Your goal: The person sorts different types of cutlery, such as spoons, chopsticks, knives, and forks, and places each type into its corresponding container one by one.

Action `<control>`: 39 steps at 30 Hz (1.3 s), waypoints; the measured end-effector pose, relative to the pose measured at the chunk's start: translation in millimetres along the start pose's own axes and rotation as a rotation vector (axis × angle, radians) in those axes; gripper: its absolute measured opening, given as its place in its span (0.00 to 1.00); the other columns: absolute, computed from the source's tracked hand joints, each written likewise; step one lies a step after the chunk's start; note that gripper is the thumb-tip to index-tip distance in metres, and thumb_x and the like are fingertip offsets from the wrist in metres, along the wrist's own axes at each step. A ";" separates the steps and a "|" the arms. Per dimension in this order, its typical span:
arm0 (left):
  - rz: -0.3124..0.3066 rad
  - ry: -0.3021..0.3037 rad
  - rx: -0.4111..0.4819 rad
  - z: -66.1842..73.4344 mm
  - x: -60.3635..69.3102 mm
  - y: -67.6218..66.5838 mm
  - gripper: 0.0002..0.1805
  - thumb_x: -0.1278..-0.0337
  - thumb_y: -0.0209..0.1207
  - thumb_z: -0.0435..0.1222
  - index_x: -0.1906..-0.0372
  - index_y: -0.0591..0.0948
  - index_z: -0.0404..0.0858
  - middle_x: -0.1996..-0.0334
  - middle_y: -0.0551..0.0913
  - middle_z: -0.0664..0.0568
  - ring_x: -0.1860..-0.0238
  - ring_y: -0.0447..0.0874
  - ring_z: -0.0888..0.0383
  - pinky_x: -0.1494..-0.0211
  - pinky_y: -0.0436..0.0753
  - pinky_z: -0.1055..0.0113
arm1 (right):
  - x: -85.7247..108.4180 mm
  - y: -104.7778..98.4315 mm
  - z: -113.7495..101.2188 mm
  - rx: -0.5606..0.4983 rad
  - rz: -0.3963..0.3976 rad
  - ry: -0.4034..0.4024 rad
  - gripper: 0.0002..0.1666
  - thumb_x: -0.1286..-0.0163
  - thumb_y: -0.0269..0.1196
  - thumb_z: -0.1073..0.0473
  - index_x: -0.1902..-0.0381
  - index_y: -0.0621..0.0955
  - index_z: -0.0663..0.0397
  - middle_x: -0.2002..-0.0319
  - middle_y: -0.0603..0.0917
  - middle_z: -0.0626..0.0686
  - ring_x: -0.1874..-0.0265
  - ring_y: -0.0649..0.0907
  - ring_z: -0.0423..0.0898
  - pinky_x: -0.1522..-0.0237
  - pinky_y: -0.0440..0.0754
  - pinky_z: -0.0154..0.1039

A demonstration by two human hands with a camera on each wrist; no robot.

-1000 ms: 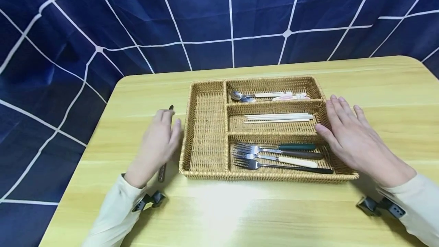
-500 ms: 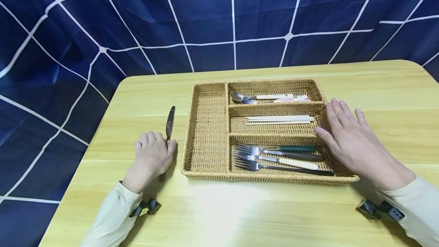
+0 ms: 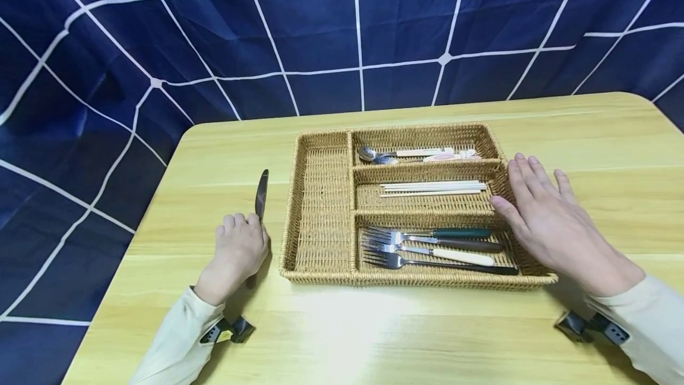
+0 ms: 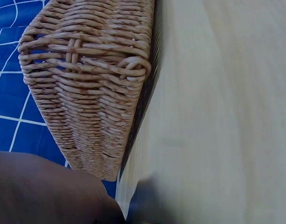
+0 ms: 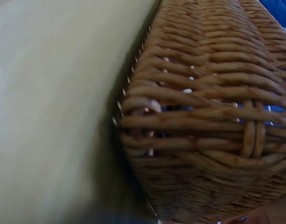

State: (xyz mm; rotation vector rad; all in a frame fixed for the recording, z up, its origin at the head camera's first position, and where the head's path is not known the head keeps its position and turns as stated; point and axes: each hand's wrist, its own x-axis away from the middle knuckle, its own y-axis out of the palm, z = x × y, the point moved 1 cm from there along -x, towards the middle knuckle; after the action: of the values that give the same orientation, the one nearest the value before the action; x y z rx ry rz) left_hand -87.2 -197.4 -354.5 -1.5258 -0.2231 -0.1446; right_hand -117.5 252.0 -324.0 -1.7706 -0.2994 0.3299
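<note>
On the table left of the wicker tray lies a table knife [image 3: 261, 196] with its dark blade pointing away. My left hand [image 3: 238, 249] is curled over its brown handle and grips it, hiding most of the handle. My right hand [image 3: 556, 224] rests on the right rim of the wicker tray [image 3: 317, 276], fingers straight and thumb over the edge. Inside the tray, several forks [image 3: 392, 260] lie in the front compartment, white chopsticks [image 3: 433, 188] in the middle one, and spoons [image 3: 367, 154] at the back. The left wrist view shows part of the left hand [image 4: 45, 191] beside the tray's side.
The long left compartment [image 3: 323, 201] of the tray holds nothing. A wood-grain table [image 3: 342, 337] carries everything, and a blue curtain [image 3: 320, 28] with white lines hangs behind it and along the left. Each wrist wears a small black camera.
My left hand has moved toward me along the knife, from blade to handle, and its fingers have curled in. The right hand stays on the tray's rim.
</note>
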 end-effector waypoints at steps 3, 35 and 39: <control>0.002 0.015 -0.015 -0.7 -1.9 1.4 0.15 0.30 0.40 0.37 0.68 0.67 0.30 0.71 0.68 0.40 0.62 0.66 0.42 0.58 0.70 0.50 | 0.9 -1.6 1.4 0.020 -0.019 0.014 0.41 0.20 0.38 0.45 0.27 0.44 0.73 0.27 0.43 0.72 0.27 0.41 0.65 0.30 0.24 0.58; 0.162 0.240 -0.113 5.2 1.8 -18.0 0.16 0.34 0.52 0.35 0.79 0.71 0.35 0.80 0.70 0.47 0.75 0.68 0.51 0.62 0.73 0.58 | 3.0 -0.4 -2.2 0.012 0.002 0.020 0.41 0.20 0.38 0.45 0.26 0.44 0.72 0.26 0.42 0.71 0.27 0.41 0.65 0.29 0.26 0.58; 0.166 0.247 -0.085 6.0 2.2 -20.0 0.16 0.34 0.52 0.34 0.79 0.71 0.36 0.80 0.70 0.47 0.75 0.67 0.51 0.62 0.72 0.58 | 1.9 0.7 -3.7 0.011 0.003 0.019 0.41 0.20 0.38 0.45 0.26 0.44 0.72 0.26 0.41 0.70 0.27 0.40 0.64 0.29 0.26 0.57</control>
State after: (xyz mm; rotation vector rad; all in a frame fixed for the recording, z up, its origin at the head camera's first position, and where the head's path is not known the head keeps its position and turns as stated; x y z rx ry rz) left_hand -90.0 -192.2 -334.4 -1.5876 0.1076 -0.2110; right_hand -114.3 249.2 -324.0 -1.7630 -0.2804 0.3159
